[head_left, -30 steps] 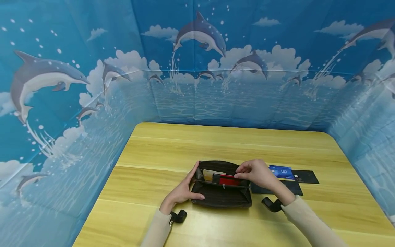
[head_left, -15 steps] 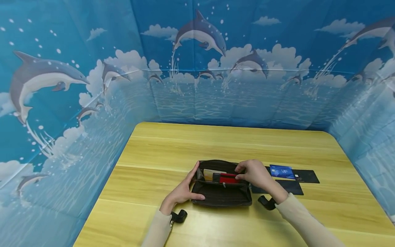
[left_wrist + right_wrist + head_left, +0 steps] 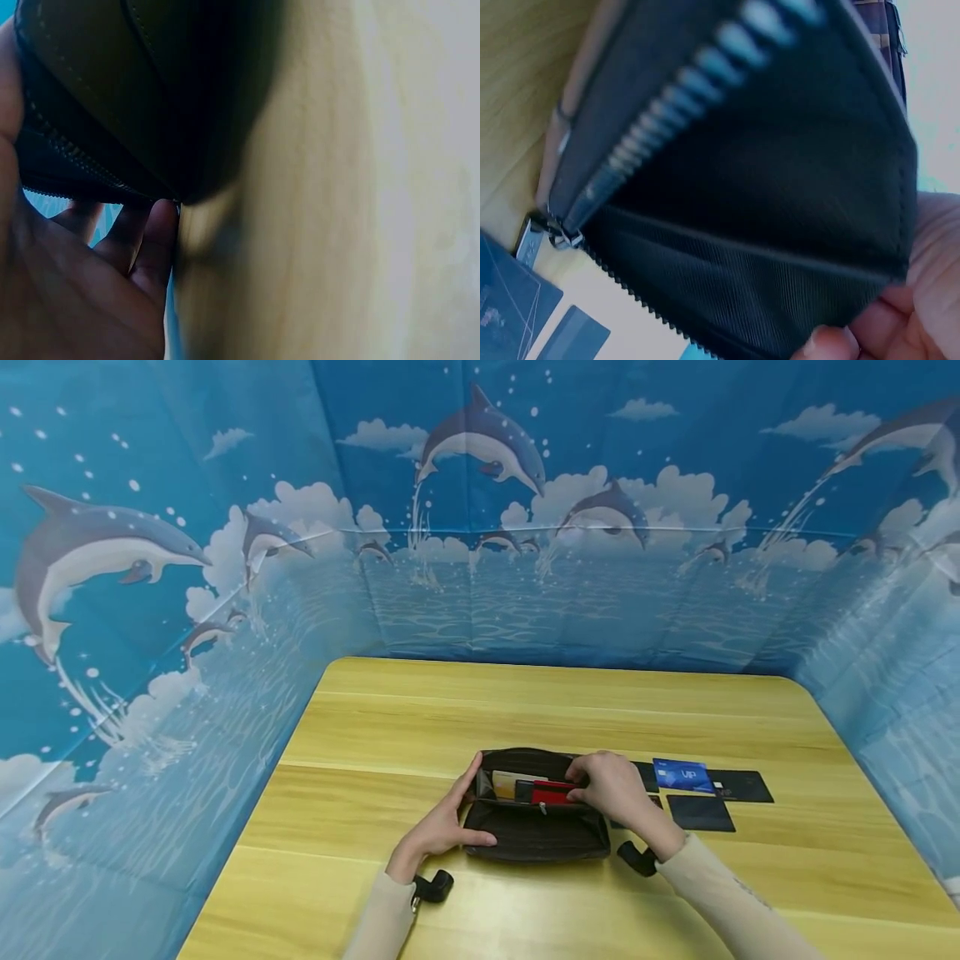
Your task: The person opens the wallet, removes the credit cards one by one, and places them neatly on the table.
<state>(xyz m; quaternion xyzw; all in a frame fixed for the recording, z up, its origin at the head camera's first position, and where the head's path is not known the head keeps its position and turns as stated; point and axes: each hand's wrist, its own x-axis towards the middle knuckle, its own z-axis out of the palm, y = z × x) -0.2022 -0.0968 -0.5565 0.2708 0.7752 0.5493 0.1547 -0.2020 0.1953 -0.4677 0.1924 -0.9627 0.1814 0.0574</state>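
Observation:
A dark brown zip-around wallet [image 3: 536, 843] lies spread on the table, its pockets facing up. A yellow card [image 3: 504, 785], a dark card [image 3: 523, 790] and a red card [image 3: 552, 792] stand in its middle compartment. My left hand [image 3: 441, 827] holds the wallet's left end, thumb on the front flap and fingers around the back. My right hand [image 3: 617, 789] reaches in from the right, finger and thumb pinching the red card's right end. In the right wrist view the zip [image 3: 660, 116] and gusset hide the card; the thumb and fingers show beyond the lining edge.
Right of the wallet lie a blue VIP card [image 3: 682, 775], a black card [image 3: 740, 786] and another dark card [image 3: 701, 812]. More dark cards there are partly covered by my right hand. A dolphin-print curtain [image 3: 525, 602] surrounds the wooden table [image 3: 420, 718].
My right hand and forearm have shifted slightly left, uncovering more of the cards beside the wallet. The fingertips stay near the red card. My left hand keeps its hold.

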